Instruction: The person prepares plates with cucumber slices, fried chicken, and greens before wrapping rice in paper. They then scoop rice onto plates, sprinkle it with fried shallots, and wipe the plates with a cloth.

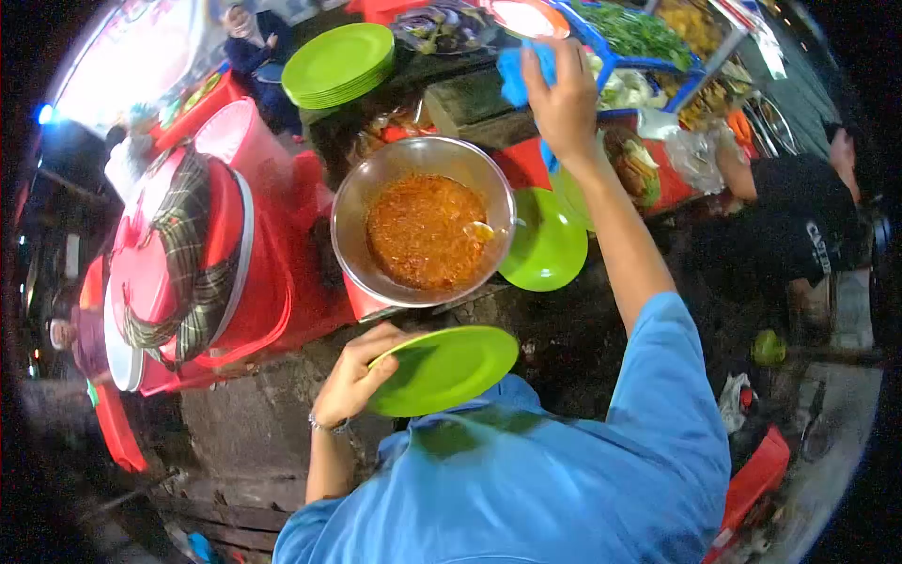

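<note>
My left hand (355, 376) grips the edge of a green plate (449, 368), held tilted in front of my blue shirt, with nothing on its visible face. Stretched out ahead, my right hand (566, 108) is closed on a blue cloth (517, 75). Between and beyond my hands stands a large steel bowl (348, 211) of orange-red sauce (418, 230), with a spoon (479, 231) resting in it. Another green plate (550, 246) lies to the right of the bowl, partly under a further green plate. A stack of green plates (338, 64) stands at the back left.
On the left are a red tub (249, 310) and a checked cloth (188, 226) over a red lid. Blue-edged trays of greens (634, 36) and other food line the back right. A plastic bag (695, 160) lies near a co-worker in a black shirt (789, 216).
</note>
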